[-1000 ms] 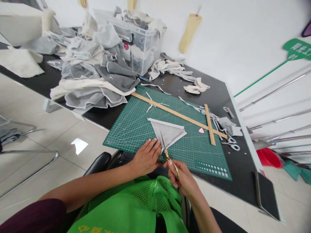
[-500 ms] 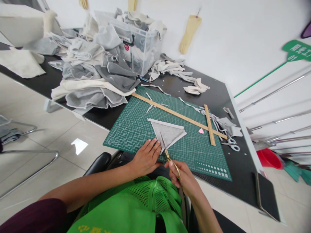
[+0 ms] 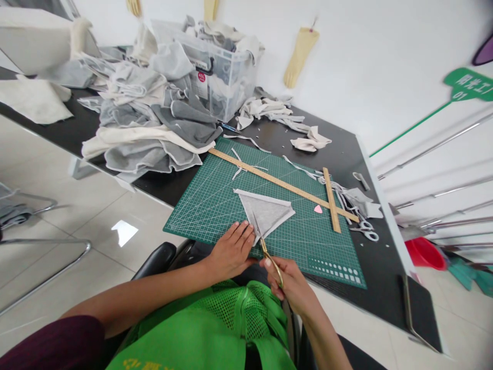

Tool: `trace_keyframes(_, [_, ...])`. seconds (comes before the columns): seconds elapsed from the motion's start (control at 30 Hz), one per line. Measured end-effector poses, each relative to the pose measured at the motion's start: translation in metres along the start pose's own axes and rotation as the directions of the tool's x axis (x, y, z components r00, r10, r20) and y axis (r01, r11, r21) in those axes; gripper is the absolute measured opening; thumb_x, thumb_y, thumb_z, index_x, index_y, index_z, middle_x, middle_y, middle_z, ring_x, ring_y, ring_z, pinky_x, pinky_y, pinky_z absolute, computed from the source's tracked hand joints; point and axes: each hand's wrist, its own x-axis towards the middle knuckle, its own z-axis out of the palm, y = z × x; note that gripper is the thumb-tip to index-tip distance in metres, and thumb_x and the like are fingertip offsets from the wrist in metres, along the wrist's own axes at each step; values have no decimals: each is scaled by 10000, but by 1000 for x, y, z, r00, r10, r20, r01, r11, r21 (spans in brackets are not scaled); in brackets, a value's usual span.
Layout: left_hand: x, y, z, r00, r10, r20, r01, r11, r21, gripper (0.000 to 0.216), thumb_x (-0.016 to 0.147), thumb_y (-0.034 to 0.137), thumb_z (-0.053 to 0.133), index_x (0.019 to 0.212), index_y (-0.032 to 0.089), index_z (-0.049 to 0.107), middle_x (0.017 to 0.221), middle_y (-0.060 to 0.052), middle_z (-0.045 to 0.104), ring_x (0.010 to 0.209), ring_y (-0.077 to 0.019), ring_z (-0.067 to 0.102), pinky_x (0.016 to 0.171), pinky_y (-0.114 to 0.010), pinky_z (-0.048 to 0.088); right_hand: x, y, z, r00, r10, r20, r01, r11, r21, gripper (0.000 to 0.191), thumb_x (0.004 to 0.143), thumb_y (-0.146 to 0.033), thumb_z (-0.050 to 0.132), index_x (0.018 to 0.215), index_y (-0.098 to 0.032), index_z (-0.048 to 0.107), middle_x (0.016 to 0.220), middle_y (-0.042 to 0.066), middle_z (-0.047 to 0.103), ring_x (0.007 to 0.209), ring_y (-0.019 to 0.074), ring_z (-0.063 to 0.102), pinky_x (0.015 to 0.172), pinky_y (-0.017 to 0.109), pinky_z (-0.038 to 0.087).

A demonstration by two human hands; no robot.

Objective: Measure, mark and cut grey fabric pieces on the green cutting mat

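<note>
A roughly triangular piece of grey fabric (image 3: 265, 208) with pale edge strips lies flat on the green cutting mat (image 3: 215, 200). My left hand (image 3: 233, 245) rests flat with fingers stretched out, its fingertips at the fabric's lower left edge. In my right hand (image 3: 287, 277) is a pair of gold-handled scissors (image 3: 265, 247), fingers wrapped round the handles. Their blades point away from me, at the fabric's near corner. Whether fabric lies between the blades is too fine to tell.
A long wooden ruler (image 3: 269, 177) crosses the mat, with a shorter ruler (image 3: 331, 200) over its right end. White-handled scissors (image 3: 370, 234) lie on the right. Heaped grey and cream cloths (image 3: 154, 123) and a clear bin (image 3: 231, 72) stand at the back left. A phone-like black slab (image 3: 421, 311) sits at the right corner.
The scissors have shifted slightly, and their blades look closer together. My left hand and the fabric stay in place. The view has moved a little.
</note>
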Motion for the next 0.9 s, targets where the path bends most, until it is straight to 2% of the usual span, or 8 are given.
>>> trace_keyframes(0.27, [1,1,-1,1000,-11,3,11,1000,-11,652,968,576,473,1387,83,552,1504,-165,508,1446,-334,402,1232,-494,260,1,1,1,1000,13,-2,-13,999,35,482,890,-639,624,787,-173,557,511,-78,449,385,43,337,392,201,224])
trace_keyframes(0.4, [2,1,-2,1000,-8,3,8,1000,-25,650,956,568,509,1388,84,544,1499,-162,512,1446,-335,396,1234,-497,259,-2,3,1,996,90,0,-89,991,103,541,863,-706,606,916,-169,573,492,-83,468,354,51,353,368,194,183])
trace_keyframes(0.5, [2,0,-3,1000,-6,-12,6,999,-44,635,952,578,519,1360,94,556,1462,-148,543,1423,-340,420,1228,-503,269,-16,13,-6,993,98,64,-107,982,154,535,915,-698,534,991,-169,570,519,-75,486,376,64,394,375,190,234])
trace_keyframes(0.6, [2,-1,-4,998,1,-55,-5,997,-74,576,944,585,535,1275,118,601,1376,-137,598,1384,-343,459,1214,-522,287,-43,27,-24,987,80,139,-102,982,157,515,928,-676,533,1016,-170,574,553,-71,488,391,61,392,398,189,311])
trace_keyframes(0.73, [1,-3,-4,992,45,-120,-61,990,-130,465,937,556,571,1127,137,643,1222,-129,650,1355,-332,479,1214,-524,291,-72,32,-50,962,28,272,-48,997,64,574,895,-700,569,1064,-152,596,542,-56,496,377,58,384,381,182,290])
trace_keyframes(0.8, [1,-4,-4,986,95,-138,-117,980,-159,445,920,562,595,1054,141,650,1150,-125,657,1313,-322,510,1205,-507,313,-71,24,-54,974,-15,226,-12,993,120,571,893,-691,580,1059,-146,608,528,-65,469,361,48,345,363,177,250])
trace_keyframes(0.9, [2,-5,-7,980,131,-149,-159,966,-202,513,888,637,594,1003,139,647,1099,-128,653,1238,-321,548,1167,-501,360,-48,5,-49,997,-20,78,-5,950,313,531,966,-656,476,1015,-148,625,538,-76,420,357,37,292,351,174,206])
